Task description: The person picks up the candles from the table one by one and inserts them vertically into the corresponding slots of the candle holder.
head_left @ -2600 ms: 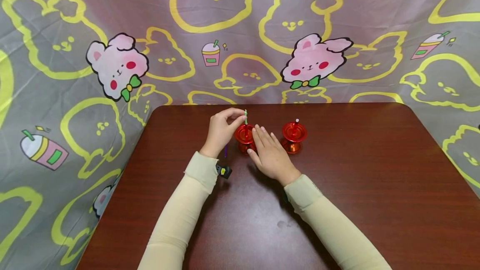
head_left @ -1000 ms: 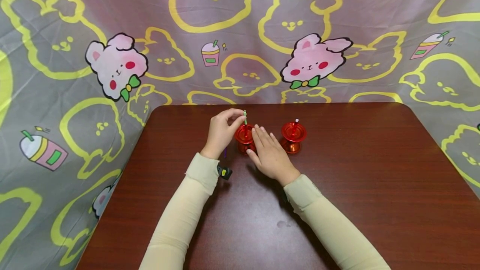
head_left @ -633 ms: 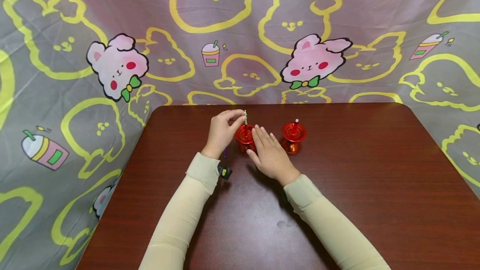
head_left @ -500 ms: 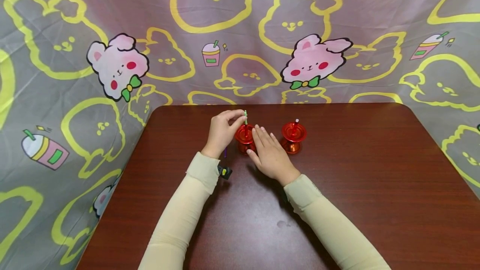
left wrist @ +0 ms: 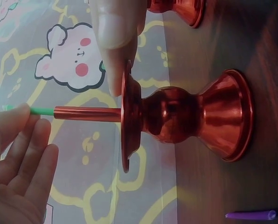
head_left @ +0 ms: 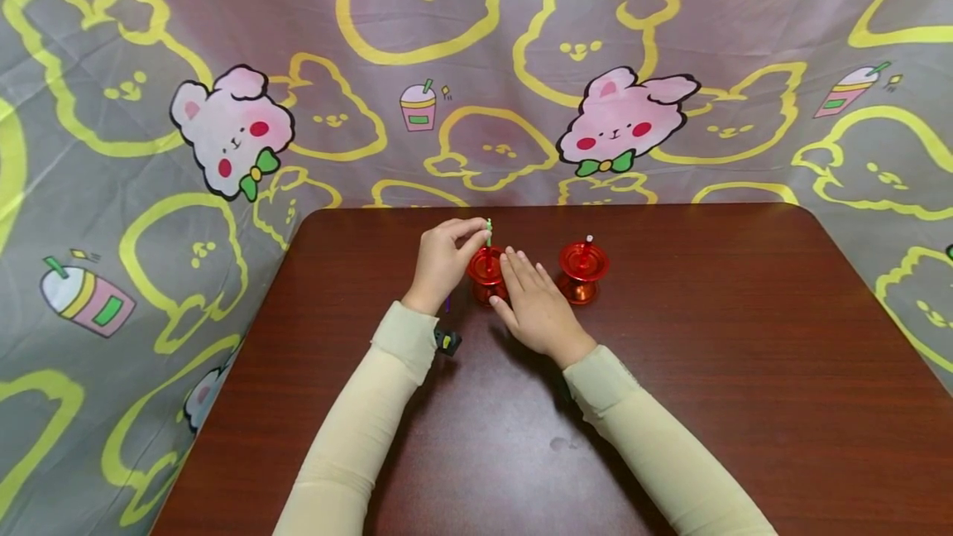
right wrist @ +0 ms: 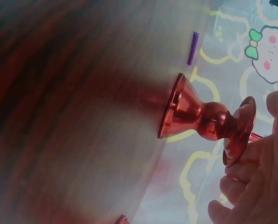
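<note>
My left hand [head_left: 442,261] pinches a thin green candle [left wrist: 42,111] between thumb and fingertips. The candle's lower end meets the top of the narrow red tube [left wrist: 87,114] that rises from a shiny red metal candlestick [left wrist: 171,114]. This candlestick stands upright on the table, its round dish [head_left: 487,265] under the tube. From the other side, my right hand [head_left: 539,311] reaches to the dish with fingers held straight, fingertips at its rim. In the right wrist view, fingers [right wrist: 244,186] overlap the dish's edge and partly hide the tube.
A matching red candlestick [head_left: 584,267] with a small white tip on its tube stands just right of my right hand. A short purple candle [right wrist: 193,48] is on the brown table [head_left: 707,370] beside the first candlestick. A patterned cloth [head_left: 476,81] hangs behind the table.
My left hand has shifted very slightly to the right, and the green candle leans a little less. My right hand and both candlesticks hold their places.
</note>
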Available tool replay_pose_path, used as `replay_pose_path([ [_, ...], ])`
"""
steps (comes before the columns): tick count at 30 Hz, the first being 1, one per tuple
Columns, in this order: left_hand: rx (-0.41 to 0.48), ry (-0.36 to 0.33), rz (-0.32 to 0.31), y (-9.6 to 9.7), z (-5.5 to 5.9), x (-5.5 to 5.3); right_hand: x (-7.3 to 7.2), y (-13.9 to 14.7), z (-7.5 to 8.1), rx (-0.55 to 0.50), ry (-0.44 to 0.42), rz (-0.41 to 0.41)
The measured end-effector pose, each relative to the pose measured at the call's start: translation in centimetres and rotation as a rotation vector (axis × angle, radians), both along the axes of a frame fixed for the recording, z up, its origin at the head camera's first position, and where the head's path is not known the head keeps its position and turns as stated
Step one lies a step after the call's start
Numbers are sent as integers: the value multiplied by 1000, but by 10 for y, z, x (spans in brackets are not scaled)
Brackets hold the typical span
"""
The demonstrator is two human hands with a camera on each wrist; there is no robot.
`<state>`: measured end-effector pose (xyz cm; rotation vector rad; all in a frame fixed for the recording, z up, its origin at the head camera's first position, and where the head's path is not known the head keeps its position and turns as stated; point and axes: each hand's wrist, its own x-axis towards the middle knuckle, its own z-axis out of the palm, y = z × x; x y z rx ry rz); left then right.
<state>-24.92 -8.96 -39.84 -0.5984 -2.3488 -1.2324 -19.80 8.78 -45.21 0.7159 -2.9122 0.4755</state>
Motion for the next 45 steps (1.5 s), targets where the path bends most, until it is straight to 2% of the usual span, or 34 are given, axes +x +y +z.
replay_pose_path([
  [11, 42, 14, 13, 0, -5, 0, 0, -1, 0, -8, 7, -1],
  [21, 20, 24, 17, 2, -7, 0, 1, 0, -1, -7, 9, 1],
  [29, 39, 53, 23, 2, -12, 1, 0, 0, -1, -3, 8, -1],
  [45, 38, 25, 26, 3, -13, 1, 0, -1, -2, 4, -1, -8],
])
